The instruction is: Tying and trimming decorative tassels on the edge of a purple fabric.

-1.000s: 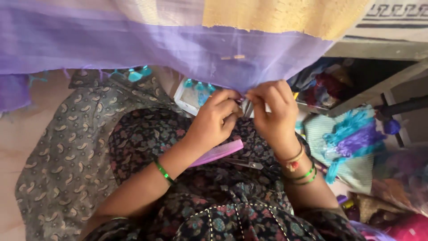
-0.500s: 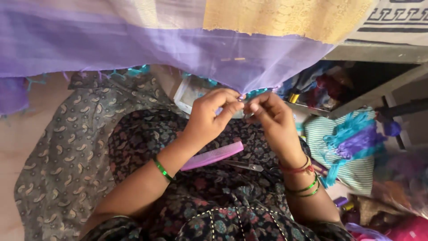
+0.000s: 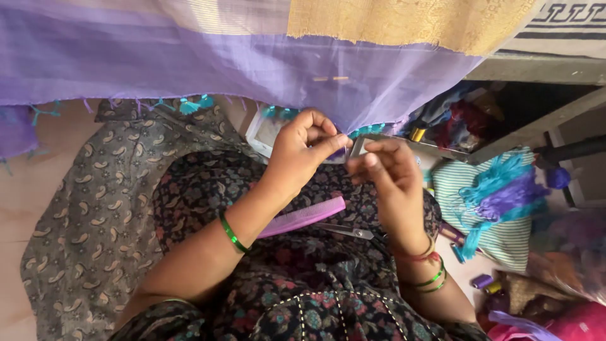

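A sheer purple cloth (image 3: 208,63) with small teal tassels along its lower edge hangs across the top of the head view. My left hand (image 3: 302,151) pinches that fringed edge between thumb and forefinger. My right hand (image 3: 386,172) is just to its right, fingers curled and pinched as if on a fine thread, which is too thin to make out. A pink comb (image 3: 303,216) and a small metal tool (image 3: 344,231) lie on my lap below the hands.
A bundle of teal and purple thread (image 3: 499,189) rests on a striped cloth at the right. A white box (image 3: 265,132) sits behind my hands. Thread spools (image 3: 483,281) and clutter lie at the lower right, under a grey shelf (image 3: 536,69).
Both hands have risen toward the cloth's fringed edge and moved slightly apart. The right hand has drawn to the right of the left.
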